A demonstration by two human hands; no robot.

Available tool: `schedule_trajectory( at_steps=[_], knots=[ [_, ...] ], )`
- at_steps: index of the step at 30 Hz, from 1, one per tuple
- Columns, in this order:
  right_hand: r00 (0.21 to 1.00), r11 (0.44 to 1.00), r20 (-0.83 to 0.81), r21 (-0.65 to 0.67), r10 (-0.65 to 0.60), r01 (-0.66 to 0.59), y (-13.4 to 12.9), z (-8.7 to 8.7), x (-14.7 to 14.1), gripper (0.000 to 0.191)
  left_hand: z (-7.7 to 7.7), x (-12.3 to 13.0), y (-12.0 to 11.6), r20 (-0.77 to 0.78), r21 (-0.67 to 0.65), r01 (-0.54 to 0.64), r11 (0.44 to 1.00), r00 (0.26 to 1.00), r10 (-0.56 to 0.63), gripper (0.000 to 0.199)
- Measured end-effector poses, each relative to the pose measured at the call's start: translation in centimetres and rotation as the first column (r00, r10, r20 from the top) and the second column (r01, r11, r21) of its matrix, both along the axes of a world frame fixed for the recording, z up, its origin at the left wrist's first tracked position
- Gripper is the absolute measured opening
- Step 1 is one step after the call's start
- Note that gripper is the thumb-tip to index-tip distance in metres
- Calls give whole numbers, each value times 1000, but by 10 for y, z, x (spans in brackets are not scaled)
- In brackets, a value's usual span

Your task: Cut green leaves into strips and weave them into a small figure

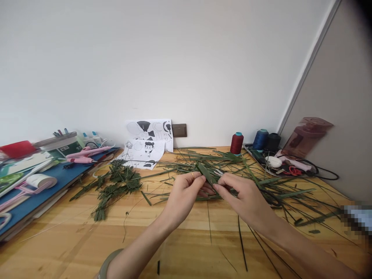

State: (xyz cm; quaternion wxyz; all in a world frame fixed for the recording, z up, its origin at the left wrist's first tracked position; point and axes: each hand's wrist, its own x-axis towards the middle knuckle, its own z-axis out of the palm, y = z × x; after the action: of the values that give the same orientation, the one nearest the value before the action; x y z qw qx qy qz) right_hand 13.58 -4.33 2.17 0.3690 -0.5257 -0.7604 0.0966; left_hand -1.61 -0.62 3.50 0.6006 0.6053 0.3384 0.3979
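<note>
Between my two hands, just above the table, is a wide green leaf strip (205,173). My left hand (186,190) pinches its left edge between thumb and fingers; a ring shows on one finger. On the other side, the thumb and index finger of my right hand (238,193) close on the strip's lower end. Behind and under the hands lies a loose pile of long green leaf strips (279,193). A pair of scissors (218,173) seems to lie in the pile right behind my right hand, mostly hidden.
Woven leaf pieces (119,180) lie to the left on the wooden table (87,248). Printed drawings (148,149) lean on the wall. A dark red thread spool (236,144) and a cluttered tray (270,170) stand right. Pink glue guns (83,155) rest on the blue mat (55,193).
</note>
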Motion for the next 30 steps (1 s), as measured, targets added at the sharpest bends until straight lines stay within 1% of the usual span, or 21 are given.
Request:
schedule_trajectory(
  at_steps=[4,8,11,15,17,22,25,28,30],
  knots=[
    [1000,999,18,39,-8,7,2,0,0,23,0,0,1,15,-52,-4,999,1000,4,24],
    [998,995,55,97,8,-14,2,0,-1,21,-2,-1,3,50,-147,5,989,999,3,29],
    [996,992,81,122,34,-44,0,0,-1,19,-5,-2,5,89,-170,10,985,996,5,31],
    [987,985,117,113,114,-127,0,0,2,19,-7,-3,7,118,-179,28,983,993,-7,30],
    [985,985,112,95,132,-143,1,1,3,18,-6,-3,7,125,-186,39,982,992,-16,28],
    [989,994,120,59,84,-91,2,2,4,22,0,-2,4,84,-158,33,987,996,-20,28],
    [991,998,121,33,58,-62,1,4,4,25,4,-2,1,58,-103,72,992,996,-66,19],
    [994,999,97,18,47,-49,0,6,3,25,2,-2,1,42,-48,78,996,996,-76,12],
    [997,999,58,-14,51,-51,1,6,2,23,-1,-2,3,47,-51,39,998,998,-36,12]
  ],
)
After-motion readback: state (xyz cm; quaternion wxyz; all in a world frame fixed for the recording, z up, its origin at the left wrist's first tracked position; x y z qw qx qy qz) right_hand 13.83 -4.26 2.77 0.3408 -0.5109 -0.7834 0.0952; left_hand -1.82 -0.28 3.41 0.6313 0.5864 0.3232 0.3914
